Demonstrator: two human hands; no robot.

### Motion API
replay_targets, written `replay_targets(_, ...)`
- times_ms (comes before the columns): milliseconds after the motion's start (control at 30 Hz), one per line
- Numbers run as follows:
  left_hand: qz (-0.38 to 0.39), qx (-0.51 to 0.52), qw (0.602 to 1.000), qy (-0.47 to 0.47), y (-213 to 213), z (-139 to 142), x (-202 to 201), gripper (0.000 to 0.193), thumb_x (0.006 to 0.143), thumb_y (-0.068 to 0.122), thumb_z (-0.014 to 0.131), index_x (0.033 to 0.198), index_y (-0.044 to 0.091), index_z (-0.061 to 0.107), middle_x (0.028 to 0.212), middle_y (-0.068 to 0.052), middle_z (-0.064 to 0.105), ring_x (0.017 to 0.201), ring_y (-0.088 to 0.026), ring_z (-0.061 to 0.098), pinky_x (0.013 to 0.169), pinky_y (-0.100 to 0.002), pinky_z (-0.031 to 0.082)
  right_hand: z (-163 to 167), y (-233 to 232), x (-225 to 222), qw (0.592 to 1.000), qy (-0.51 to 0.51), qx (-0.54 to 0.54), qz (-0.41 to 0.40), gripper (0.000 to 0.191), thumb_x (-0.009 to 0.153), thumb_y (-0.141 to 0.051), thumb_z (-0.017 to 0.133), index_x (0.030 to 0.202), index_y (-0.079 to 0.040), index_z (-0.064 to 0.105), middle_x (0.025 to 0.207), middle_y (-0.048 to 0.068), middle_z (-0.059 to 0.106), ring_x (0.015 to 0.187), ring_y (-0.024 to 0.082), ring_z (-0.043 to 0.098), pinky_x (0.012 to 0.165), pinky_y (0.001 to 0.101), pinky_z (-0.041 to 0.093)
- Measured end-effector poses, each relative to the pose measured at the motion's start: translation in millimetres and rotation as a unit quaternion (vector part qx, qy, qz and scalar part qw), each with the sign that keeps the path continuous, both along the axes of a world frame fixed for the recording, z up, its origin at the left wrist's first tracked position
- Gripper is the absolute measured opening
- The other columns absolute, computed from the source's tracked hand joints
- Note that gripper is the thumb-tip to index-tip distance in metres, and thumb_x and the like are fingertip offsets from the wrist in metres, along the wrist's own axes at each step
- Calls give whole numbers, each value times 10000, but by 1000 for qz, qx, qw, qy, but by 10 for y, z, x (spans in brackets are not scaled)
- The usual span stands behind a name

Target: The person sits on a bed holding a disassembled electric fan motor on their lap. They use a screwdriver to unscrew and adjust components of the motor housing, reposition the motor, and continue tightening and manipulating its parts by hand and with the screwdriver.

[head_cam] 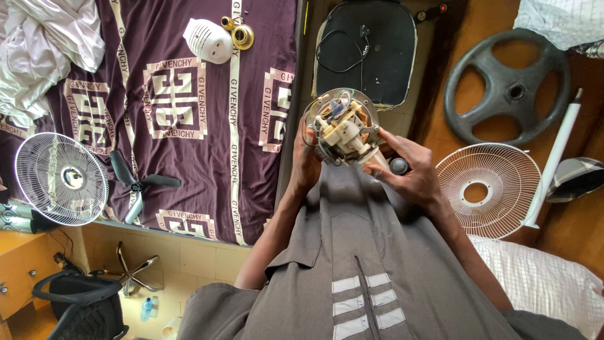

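Fingers (pixel 306 146) of the left hand (pixel 308 165) curl round the rim of the fan motor unit (pixel 341 126), clamped on its 9 o'clock edge; likely this keeps the open side turned up toward the eyes. Right hand (pixel 409 170) comes in from 4 o'clock, its fingers pressed on the white neck of the unit, a dark knob (pixel 399 165) showing against the palm. Motor unit sits mid-frame, held off any surface, above the lap and the grey shirt (pixel 377 264). Windings and white plastic parts exposed; housing off.

Around it, parts laid out flat and apart, probably so each stays findable:
- white rear housing (pixel 208 40) and brass rings (pixel 239 33) on the purple bed cover (pixel 189 157), 11 o'clock
- wire grille (pixel 61 178) and dark fan blade (pixel 135 184) at 9 o'clock
- second white grille (pixel 489 191) at 3 o'clock, just beside a white pole (pixel 557 154)
- dark wheel-shaped base (pixel 507 86) at 2 o'clock
- black seat pad (pixel 368 53) at 12 o'clock, a loose wire on it
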State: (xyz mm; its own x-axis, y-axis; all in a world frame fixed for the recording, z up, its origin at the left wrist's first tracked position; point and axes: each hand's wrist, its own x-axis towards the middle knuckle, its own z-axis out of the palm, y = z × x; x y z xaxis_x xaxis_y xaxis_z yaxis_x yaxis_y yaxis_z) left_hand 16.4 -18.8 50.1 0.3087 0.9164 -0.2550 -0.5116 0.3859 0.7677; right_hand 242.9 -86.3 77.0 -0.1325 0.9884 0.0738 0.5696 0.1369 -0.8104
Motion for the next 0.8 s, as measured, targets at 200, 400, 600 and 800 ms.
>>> replay_targets(200, 18, -62, 992, -112, -13, -92, -52, 809, 1006, 645, 488, 1547, 63, 337, 1393, -105, 552, 1294, -207, 564, 1094, -424, 469, 121, -32, -128, 1000, 20, -8, 21, 787, 852, -310, 849, 1507, -19, 524, 1156, 162, 743, 1010, 257, 754, 913, 398, 617)
replay_targets(400, 107, 302, 900, 295, -19, -254, -127, 633, 1178, 236, 522, 1640, -50, 199, 1561, -131, 525, 1420, -208, 531, 1329, -405, 310, 361, 58, -262, 997, 52, -48, 34, 674, 838, -226, 847, 1417, -2, 584, 1096, 146, 761, 881, 212, 764, 790, 348, 632)
replay_targets(600, 172, 429, 807, 367, -16, -290, -264, 684, 1098, 141, 584, 1620, -19, 173, 1584, -215, 382, 1468, -304, 439, 1283, -420, 332, 700, 287, -284, 997, 66, 24, -13, 322, 945, -111, 803, 1231, -11, 694, 1027, 129, 757, 907, 178, 764, 793, 288, 636)
replay_targets(800, 30, 22, 998, -50, -91, -382, -396, 547, 1324, 348, 418, 1421, -190, 431, 1257, -216, 580, 1153, -273, 566, 1109, -400, 455, 951, 540, -578, 995, 84, 60, -15, 248, 920, -9, 818, 1140, 1, 704, 1095, 146, 719, 849, 149, 721, 735, 271, 607)
